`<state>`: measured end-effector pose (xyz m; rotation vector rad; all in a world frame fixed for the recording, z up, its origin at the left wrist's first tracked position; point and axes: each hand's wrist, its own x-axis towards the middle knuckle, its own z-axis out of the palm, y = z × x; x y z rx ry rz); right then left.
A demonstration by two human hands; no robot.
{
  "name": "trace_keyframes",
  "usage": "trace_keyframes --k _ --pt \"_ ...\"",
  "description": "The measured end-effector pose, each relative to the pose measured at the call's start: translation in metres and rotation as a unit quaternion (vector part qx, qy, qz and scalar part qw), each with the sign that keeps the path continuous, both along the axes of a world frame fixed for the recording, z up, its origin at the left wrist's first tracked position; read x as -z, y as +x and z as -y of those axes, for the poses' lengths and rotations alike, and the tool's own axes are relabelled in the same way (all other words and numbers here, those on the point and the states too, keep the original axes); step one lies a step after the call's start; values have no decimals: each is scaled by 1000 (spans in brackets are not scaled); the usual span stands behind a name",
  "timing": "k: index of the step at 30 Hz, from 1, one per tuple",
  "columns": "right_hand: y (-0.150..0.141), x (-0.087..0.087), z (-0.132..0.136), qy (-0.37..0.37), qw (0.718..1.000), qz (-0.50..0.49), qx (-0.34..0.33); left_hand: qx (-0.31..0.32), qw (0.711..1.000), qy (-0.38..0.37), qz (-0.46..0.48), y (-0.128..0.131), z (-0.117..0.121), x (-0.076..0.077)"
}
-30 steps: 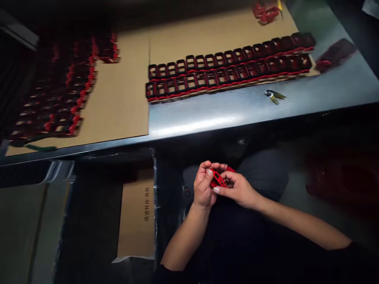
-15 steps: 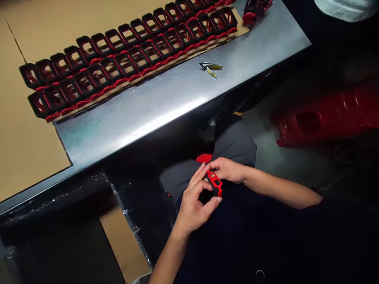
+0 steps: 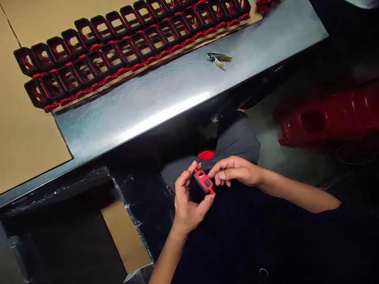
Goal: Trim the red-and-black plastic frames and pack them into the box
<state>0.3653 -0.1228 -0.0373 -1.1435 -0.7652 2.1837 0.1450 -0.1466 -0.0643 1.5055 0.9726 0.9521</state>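
Note:
My left hand (image 3: 189,199) grips a small red and black plastic part (image 3: 203,180) by its two ends, between thumb and fingertips. The part has a round hole and a dark square in its red face, and it is tilted above my lap. My right hand (image 3: 238,171) is just right of the part, palm side inward, with the index finger stretched toward its edge. Whether that fingertip touches the part I cannot tell. The other right fingers are loosely bent and apart, and no object shows in them.
Two rows of black-and-red frames (image 3: 127,53) stand on cardboard (image 3: 29,146) on the metal table (image 3: 142,114). An unfolded nail clipper (image 3: 219,59) lies near the table's edge. At the right is a large red molded piece (image 3: 331,114); black plastic sheeting (image 3: 133,205) hangs at the left.
My right hand has drawn away from the part to the right. My left hand has shifted slightly left with the part, now holding it by its ends. The view has shifted a little.

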Motion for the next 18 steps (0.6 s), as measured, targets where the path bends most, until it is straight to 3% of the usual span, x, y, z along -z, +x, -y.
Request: trace_keyframes --k 6,12,15,18 --pt "-10 -5 4 23 999 -44 -6 43 998 52 -9 1 1 5" --pt "-15 -3 5 -6 1000 -19 -4 76 993 84 -34 1 1 7" --pt "-17 -2 5 -12 1000 -1 0 82 994 65 -28 1 2 4" --pt "-16 0 4 -9 1000 3 4 56 998 -10 -16 -3 3 2"
